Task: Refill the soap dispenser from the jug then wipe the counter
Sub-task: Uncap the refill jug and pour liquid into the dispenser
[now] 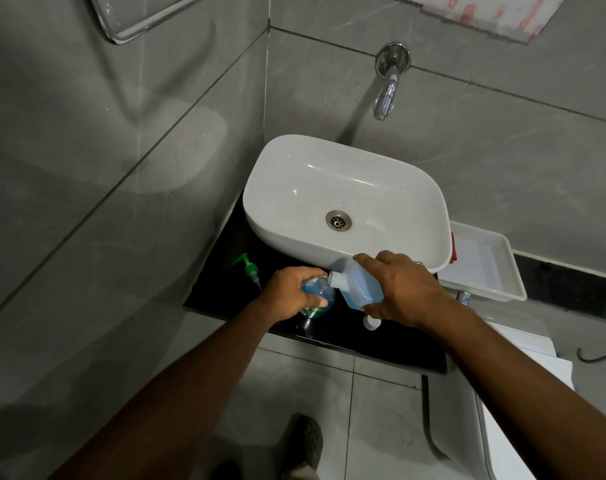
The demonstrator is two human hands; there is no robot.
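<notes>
My left hand (294, 289) grips the clear soap dispenser bottle (320, 299), which stands on the black counter (225, 292) with blue soap inside and its top off. My right hand (401, 289) holds the translucent jug (358, 287) of blue liquid, tilted to the left. The jug's white spout touches the bottle's open neck. The green pump head (249, 268) lies on the counter to the left of the bottle. A white cap (371, 323) rests on the counter below the jug.
A white basin (346, 202) sits on the counter behind my hands, under a chrome wall tap (386, 98). A white tray (485, 268) stands to the right. Grey tiled walls close in on the left and back. A small item (464, 297) lies by the tray.
</notes>
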